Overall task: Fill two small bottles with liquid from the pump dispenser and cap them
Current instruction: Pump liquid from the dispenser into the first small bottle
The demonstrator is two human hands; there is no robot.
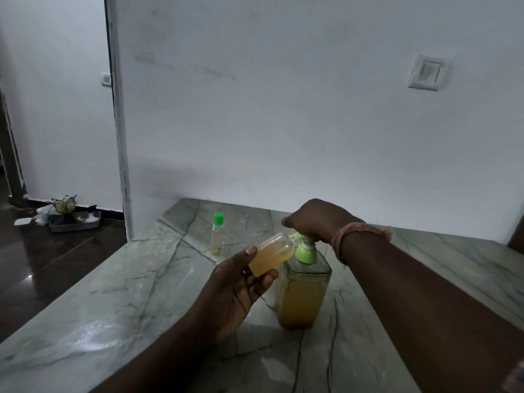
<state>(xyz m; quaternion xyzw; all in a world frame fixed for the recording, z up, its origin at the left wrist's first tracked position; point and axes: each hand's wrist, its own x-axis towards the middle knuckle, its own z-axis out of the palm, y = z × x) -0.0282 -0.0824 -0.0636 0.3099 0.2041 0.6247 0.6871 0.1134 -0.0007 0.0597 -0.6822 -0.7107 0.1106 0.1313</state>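
Left grip (241,282) tilts small bottle (272,253), mouth seemingly touching pump spout (297,237).

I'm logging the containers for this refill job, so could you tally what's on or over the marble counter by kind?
Small clear plastic bottles: 2, one held tilted at the spout, one standing with a green cap.
Square clear pump dispensers with green pump and amber liquid: 1.
Total: 3 containers.

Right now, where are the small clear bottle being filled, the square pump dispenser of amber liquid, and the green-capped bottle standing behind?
small clear bottle (271,253), head view, its amber-filled body.
square pump dispenser (300,300), head view, its front wall.
green-capped bottle (217,235), head view, its clear body.
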